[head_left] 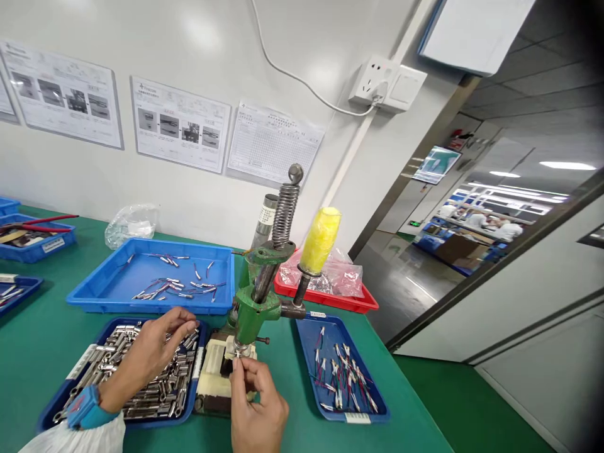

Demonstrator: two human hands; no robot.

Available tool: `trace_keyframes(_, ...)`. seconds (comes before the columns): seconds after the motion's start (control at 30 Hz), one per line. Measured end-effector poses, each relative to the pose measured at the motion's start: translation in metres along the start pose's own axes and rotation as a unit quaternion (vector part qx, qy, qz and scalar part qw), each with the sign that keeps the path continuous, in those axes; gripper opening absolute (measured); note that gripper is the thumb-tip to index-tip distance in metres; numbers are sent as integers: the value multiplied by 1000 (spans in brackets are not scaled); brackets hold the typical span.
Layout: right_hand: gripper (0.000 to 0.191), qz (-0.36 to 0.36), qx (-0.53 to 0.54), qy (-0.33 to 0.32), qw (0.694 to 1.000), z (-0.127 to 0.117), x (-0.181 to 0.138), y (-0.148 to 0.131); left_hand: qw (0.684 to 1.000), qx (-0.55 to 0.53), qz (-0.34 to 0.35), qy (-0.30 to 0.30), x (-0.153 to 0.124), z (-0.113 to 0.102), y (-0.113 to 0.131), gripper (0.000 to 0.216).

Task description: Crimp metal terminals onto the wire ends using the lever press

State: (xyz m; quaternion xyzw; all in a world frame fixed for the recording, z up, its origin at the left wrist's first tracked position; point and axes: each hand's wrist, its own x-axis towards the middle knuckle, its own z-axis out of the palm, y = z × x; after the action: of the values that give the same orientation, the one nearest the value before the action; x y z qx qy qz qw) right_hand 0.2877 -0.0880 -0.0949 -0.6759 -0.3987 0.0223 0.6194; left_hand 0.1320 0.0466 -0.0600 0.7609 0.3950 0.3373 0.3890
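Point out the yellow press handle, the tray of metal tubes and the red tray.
yellow press handle [321, 239], head view, middle of the yellow grip
tray of metal tubes [56, 402], head view, blue rim at its left edge
red tray [349, 304], head view, front red wall

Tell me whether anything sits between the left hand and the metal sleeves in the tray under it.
Nothing visible does. The left hand hangs directly over the open tray, fingertips right at the metal sleeves. The right hand is apart, at the base of the green press.
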Motion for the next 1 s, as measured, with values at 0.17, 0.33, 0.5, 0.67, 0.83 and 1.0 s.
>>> trace_keyframes(0.17,43,105,66,-106,987,-2,5,15,954,-290,-68,12,-3,16,11,43)
trace_keyframes(0.33,50,142,42,-155,977,-2,8,28,863,-472,-175,39,-3,24,17,49)
trace_keyframes(0.5,48,124,2,-116,986,1,1,33,822,-525,-214,55,-4,22,21,52)
trace_keyframes(0.67,48,93,-1,-128,987,0,1,30,828,-521,-202,46,-7,21,24,51)
trace_keyframes(0.83,47,53,-7,-109,993,1,3,27,861,-478,-162,60,-8,27,24,50)
trace_keyframes(1.0,45,28,-25,-74,997,9,-2,37,914,-381,-128,60,-9,33,18,51)
